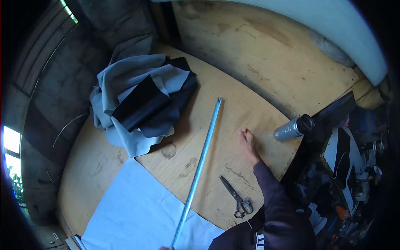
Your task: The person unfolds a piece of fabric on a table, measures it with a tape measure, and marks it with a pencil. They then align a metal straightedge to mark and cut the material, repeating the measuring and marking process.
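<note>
My right hand (248,143) is closed above the wooden table, its fingers around a small orange-yellow item that I cannot make out clearly. At the bottom edge, a little of my left hand (166,248) shows at the lower end of a long metal rod (201,162); its fingers are mostly out of the frame. The rod slants up across the table and over a corner of the light blue sheet (137,204). Black scissors (236,197) lie on the wood between the rod and my right sleeve.
A heap of grey and black material (141,96) lies at the table's far left. Near the right edge is a grey cylindrical container (291,128) with a dark top. Scraps and clutter (333,200) cover the area beyond the right edge. A wooden board (266,46) stands behind.
</note>
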